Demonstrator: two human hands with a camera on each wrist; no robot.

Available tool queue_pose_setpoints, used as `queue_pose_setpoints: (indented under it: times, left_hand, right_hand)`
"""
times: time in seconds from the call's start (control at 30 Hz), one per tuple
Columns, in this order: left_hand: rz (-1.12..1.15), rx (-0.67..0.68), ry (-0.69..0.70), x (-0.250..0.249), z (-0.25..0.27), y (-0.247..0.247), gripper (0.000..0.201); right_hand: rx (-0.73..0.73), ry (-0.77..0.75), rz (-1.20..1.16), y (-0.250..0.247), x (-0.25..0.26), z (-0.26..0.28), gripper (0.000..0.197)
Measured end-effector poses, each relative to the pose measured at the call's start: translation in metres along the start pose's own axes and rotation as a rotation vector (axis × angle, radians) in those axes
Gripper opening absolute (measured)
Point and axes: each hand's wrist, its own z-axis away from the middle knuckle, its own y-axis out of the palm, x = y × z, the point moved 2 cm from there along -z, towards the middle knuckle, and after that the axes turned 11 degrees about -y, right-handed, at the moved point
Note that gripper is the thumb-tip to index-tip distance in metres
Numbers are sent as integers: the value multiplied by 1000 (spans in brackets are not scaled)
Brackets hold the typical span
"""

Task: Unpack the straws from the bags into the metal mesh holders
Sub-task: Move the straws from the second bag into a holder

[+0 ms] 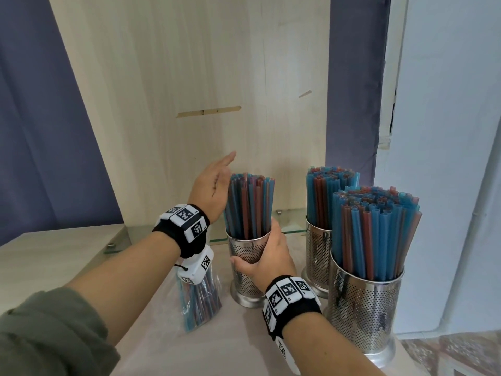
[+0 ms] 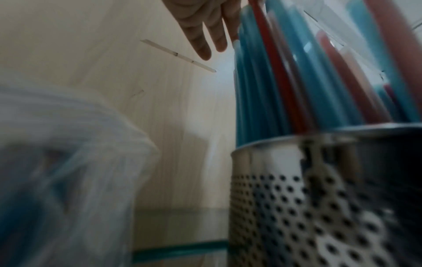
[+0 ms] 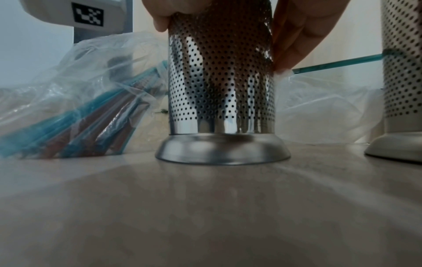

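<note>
Three perforated metal holders stand on the table, each filled with blue and red straws. My right hand (image 1: 264,256) grips the left holder (image 1: 245,270) round its wall, thumb on the left side (image 3: 160,19) and fingers (image 3: 294,41) on the right. Its straws (image 1: 250,207) stand upright. My left hand (image 1: 214,183) is held flat and open against the left side of those straws, fingers (image 2: 205,36) straight. A clear bag of straws (image 1: 199,302) lies left of the holder, below my left wrist.
Two full holders stand at the right, one behind (image 1: 318,256) and one in front (image 1: 363,316) near the table's right edge. An empty clear bag (image 3: 324,108) lies behind the gripped holder. A wooden panel (image 1: 189,90) rises behind, with a glass shelf (image 1: 292,215) at its foot.
</note>
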Motion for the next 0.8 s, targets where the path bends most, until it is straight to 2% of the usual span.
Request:
queue_pose_setpoints:
  times: [0.1, 0.23, 0.33, 0.53, 0.6, 0.7, 0.77, 0.8]
  left_hand:
    - [65, 58, -84, 5, 15, 2, 98]
    - [-22, 181, -345, 8, 25, 12, 130]
    - [12, 137, -412, 13, 21, 18, 133]
    - [24, 93, -399, 13, 22, 19, 126]
    - [12, 33, -351, 10, 24, 13, 118]
    - [-267, -45, -90, 1, 19, 5, 98]
    - [-431, 30, 100, -5, 14, 8, 85]
    - [-456, 94, 141, -7, 13, 10, 79]
  right_hand:
    - [-6, 0, 1, 0, 0, -1, 122]
    - [-3, 10, 10, 0, 1, 0, 122]
    - [-10, 13, 6, 1, 0, -1, 121]
    - [-23, 3, 9, 1, -1, -1, 121]
    - [-31, -2, 5, 2, -1, -1, 121]
    - [-32, -5, 11, 3, -3, -2, 121]
    - [-28, -1, 19, 3, -4, -1, 121]
    - [-28, 0, 20, 3, -4, -1, 121]
